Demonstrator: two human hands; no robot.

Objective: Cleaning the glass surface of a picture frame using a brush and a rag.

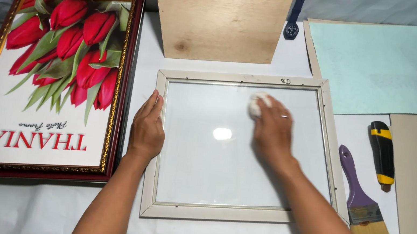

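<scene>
1. The left hand (147, 130) lies flat and open on the left rail of the white picture frame (239, 147), pinning it to the white-covered table (43, 208); it clasps nothing.
2. The right hand (273, 133) is curled around a small white wad of cloth (258, 103), pressing it on the glass pane (224, 157) near the frame's upper middle.
3. The pane looks thin, slick and breakable, so I judge light pressure wise; the stiff wooden rails are the safer hold.
4. Just right of the wiping hand lie a purple-handled brush (362, 201) and a yellow-and-black utility knife (383, 155), close to that forearm's sweep.
5. Left of the bracing hand sits a dark red frame with a tulip print (51, 78).
6. Beyond the wad stand a plywood board (219, 12), a blue wristwatch (292, 25) and a pale green sheet (384, 65).
</scene>
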